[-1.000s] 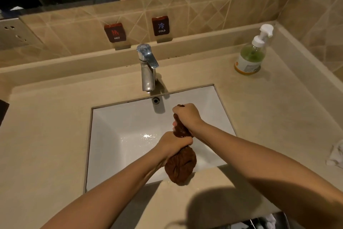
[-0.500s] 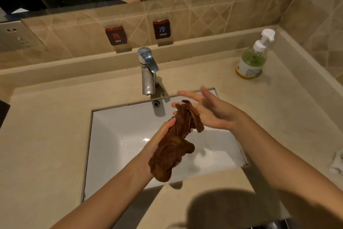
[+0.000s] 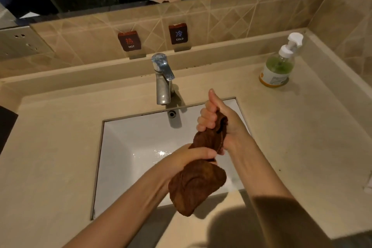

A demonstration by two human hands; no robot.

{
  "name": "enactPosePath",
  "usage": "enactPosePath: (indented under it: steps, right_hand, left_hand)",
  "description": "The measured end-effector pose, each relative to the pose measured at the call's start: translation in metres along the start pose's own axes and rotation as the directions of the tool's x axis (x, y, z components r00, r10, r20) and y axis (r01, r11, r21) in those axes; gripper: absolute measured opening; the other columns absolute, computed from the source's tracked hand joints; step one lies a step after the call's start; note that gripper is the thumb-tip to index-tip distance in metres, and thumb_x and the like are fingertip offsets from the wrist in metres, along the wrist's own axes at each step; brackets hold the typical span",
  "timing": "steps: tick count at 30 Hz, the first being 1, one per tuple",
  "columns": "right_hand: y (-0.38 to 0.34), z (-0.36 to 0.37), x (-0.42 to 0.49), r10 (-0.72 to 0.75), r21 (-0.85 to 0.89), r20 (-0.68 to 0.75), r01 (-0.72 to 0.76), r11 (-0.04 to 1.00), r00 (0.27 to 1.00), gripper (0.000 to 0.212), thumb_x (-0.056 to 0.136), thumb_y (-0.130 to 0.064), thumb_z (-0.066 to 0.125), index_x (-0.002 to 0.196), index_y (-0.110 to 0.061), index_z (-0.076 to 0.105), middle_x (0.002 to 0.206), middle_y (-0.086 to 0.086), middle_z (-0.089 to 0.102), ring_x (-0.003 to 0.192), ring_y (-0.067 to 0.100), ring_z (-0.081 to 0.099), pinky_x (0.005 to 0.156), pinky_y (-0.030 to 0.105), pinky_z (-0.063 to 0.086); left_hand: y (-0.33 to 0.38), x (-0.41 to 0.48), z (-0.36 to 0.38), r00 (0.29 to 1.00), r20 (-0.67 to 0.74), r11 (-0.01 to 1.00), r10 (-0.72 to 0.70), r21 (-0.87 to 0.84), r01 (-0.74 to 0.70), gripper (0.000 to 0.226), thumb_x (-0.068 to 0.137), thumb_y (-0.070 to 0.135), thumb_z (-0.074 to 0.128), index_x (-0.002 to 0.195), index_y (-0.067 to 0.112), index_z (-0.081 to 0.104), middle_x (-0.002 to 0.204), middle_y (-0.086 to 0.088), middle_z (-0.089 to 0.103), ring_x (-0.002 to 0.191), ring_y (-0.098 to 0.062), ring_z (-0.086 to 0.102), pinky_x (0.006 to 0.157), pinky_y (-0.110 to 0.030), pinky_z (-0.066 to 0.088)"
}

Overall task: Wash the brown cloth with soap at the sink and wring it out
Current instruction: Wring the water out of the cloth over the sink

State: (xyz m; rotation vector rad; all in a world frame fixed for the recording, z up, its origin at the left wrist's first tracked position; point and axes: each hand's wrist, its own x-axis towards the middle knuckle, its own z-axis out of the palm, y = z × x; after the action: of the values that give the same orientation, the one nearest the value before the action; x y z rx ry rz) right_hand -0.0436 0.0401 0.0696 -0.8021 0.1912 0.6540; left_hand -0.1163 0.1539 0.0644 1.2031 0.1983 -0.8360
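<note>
Both hands, the left hand (image 3: 193, 156) low and the right hand (image 3: 218, 122) high, hold the brown cloth (image 3: 198, 185) tight over the sink (image 3: 128, 139) so squeezed water drips in

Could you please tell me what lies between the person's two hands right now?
In the head view, a twisted stretch of the brown cloth spans from the left hand to the right hand, both gripping it.

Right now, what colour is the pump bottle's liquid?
Green; the pump bottle shows best in head view.
</note>
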Motion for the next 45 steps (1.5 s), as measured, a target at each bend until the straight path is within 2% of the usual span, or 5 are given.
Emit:
enactPosePath:
  steps: [16, 34, 39, 42, 45]
  right_hand:
    - [0.038, -0.003, 0.044, -0.057, -0.764, -0.29, -0.195, 0.615, 0.955, 0.031, 0.087, -0.03, 0.054, 0.066, -0.008, 0.05, 0.066, 0.01, 0.051, 0.068, 0.029, 0.056, 0.076, 0.045, 0.053]
    - [0.061, 0.012, 0.054, -0.261, -0.992, -0.113, -0.093, 0.086, 0.959, 0.044, 0.097, -0.028, 0.041, 0.055, -0.014, 0.037, 0.056, 0.002, 0.044, 0.052, 0.012, 0.043, 0.048, 0.026, 0.035]
    - [0.047, 0.012, 0.049, -0.4, -0.904, -0.231, -0.043, 0.426, 0.887, 0.046, 0.095, -0.032, 0.045, 0.057, -0.007, 0.055, 0.061, 0.005, 0.058, 0.063, 0.02, 0.055, 0.071, 0.034, 0.049]
    - [0.028, 0.006, 0.043, -0.257, -0.641, -0.351, -0.031, 0.766, 0.9, 0.044, 0.092, -0.043, 0.048, 0.068, -0.009, 0.061, 0.073, 0.012, 0.067, 0.077, 0.03, 0.065, 0.089, 0.043, 0.053]
    - [0.02, -0.002, 0.029, -0.112, -0.524, -0.284, -0.056, 0.85, 0.952, 0.04, 0.089, -0.049, 0.05, 0.1, -0.013, 0.064, 0.104, 0.015, 0.069, 0.102, 0.032, 0.066, 0.098, 0.048, 0.048]
  left_hand:
    - [-0.034, 0.025, -0.016, 0.95, -0.312, 0.934, -0.012, 0.337, 0.122, 0.012, 0.081, 0.016, 0.061, 0.071, 0.013, 0.057, 0.064, 0.0, 0.054, 0.057, -0.009, 0.054, 0.055, -0.017, 0.044]
    - [-0.043, 0.038, -0.033, 0.947, -0.281, 0.883, 0.156, 0.47, -0.006, 0.032, 0.078, 0.001, 0.059, 0.054, 0.016, 0.042, 0.055, 0.0, 0.044, 0.053, -0.01, 0.042, 0.051, -0.02, 0.035]
    - [-0.019, 0.032, -0.048, 0.977, -0.205, 0.882, 0.051, 0.468, 0.052, 0.016, 0.08, 0.013, 0.064, 0.066, 0.013, 0.057, 0.06, 0.001, 0.055, 0.057, -0.011, 0.053, 0.054, -0.02, 0.044]
    - [-0.009, 0.02, -0.057, 0.995, -0.082, 0.985, -0.049, 0.163, 0.062, 0.014, 0.085, 0.024, 0.066, 0.079, 0.012, 0.06, 0.062, 0.001, 0.06, 0.057, -0.01, 0.059, 0.059, -0.022, 0.05]
    - [-0.01, 0.014, -0.063, 0.999, 0.001, 0.998, -0.053, -0.038, 0.053, 0.022, 0.082, 0.029, 0.066, 0.091, 0.01, 0.059, 0.064, -0.001, 0.06, 0.059, -0.012, 0.06, 0.063, -0.026, 0.052]
